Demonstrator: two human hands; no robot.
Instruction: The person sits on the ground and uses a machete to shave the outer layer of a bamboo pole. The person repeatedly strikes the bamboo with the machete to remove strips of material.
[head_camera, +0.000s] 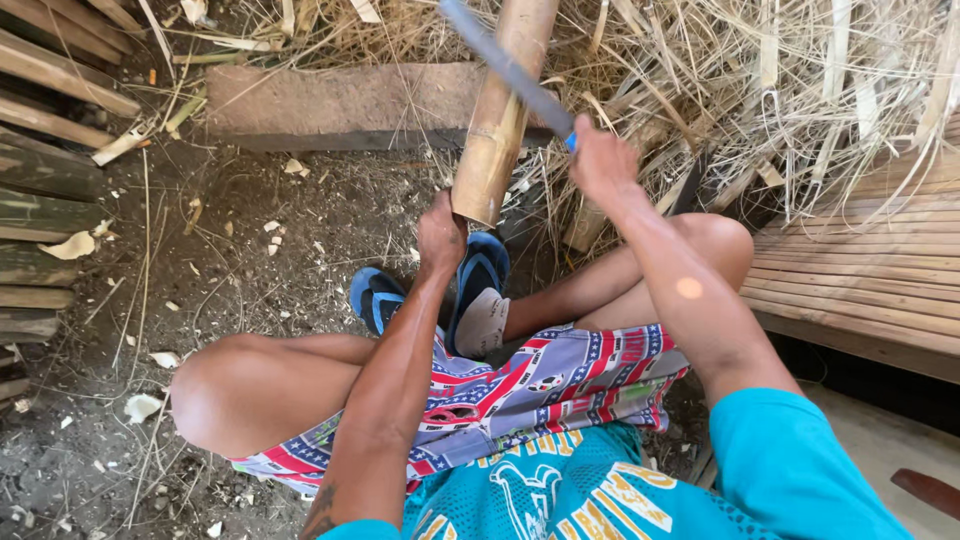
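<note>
Bamboo pole (497, 115), thick and yellow-brown, stands tilted over the bare earth, its cut lower end just above the blue sandals (430, 290). Left hand (441, 233) closes around that lower end from below. Right hand (600, 160), just right of the pole, is wrapped tightly on the blue handle of a long knife (510, 70) (the grey blade lies slantwise across the pole's upper part). Behind the pole lie a flat stone slab (340, 100) and dry straw (720, 90); far left of it, stacked bamboo slats (45, 200); far right, a slatted bench (870, 270).
</note>
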